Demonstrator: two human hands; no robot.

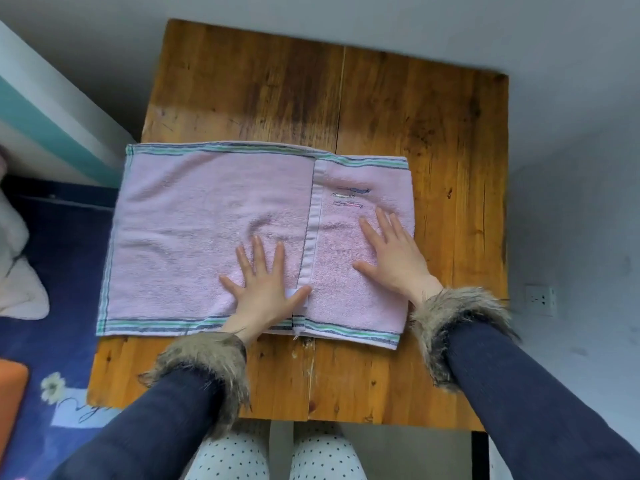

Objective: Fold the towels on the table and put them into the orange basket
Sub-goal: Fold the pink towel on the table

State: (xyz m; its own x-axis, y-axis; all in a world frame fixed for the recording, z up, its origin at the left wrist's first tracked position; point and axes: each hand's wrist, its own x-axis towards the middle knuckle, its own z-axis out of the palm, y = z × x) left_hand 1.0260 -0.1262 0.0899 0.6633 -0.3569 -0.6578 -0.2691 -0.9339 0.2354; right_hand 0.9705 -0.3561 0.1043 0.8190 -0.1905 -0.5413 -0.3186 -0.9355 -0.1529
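A pink towel (194, 223) with green and blue striped edges lies flat on the wooden table (415, 109). Its right end is folded over to the left, so a hemmed edge runs down the middle. My left hand (265, 284) presses flat on the towel just left of that hem, fingers spread, thumb touching a small white label. My right hand (393, 252) lies flat, fingers spread, on the folded-over part. An orange corner (10, 386) at the lower left edge may be the basket; most of it is out of view.
The towel's left end hangs past the table's left edge. A blue patterned rug (52, 341) covers the floor on the left, with a white soft thing (17, 271) on it. A wall socket (542, 300) sits low on the right wall.
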